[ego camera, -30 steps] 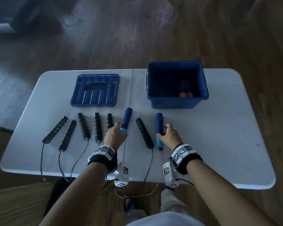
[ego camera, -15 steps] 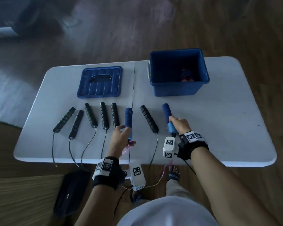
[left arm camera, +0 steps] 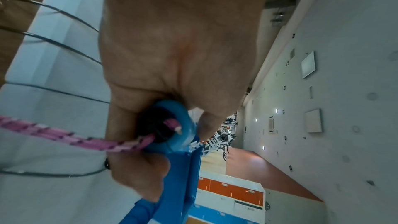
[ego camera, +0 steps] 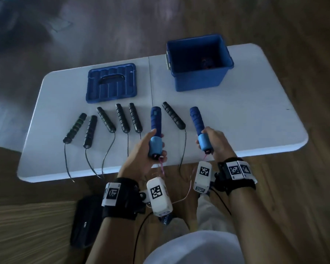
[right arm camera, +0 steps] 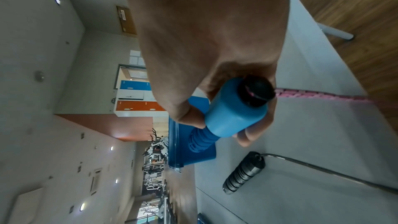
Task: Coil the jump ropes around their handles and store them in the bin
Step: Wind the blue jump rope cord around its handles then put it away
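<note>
Fingers of left hand and right hand clamped on blue handles, raised over desk. Pink rope hanging loose below. Better: join handles together, wind rope tight, avoid black ropes. Bin behind.

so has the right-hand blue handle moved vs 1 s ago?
Yes. The right hand has lifted the blue handle and drawn it toward the table's near edge, away from the bin.
</note>
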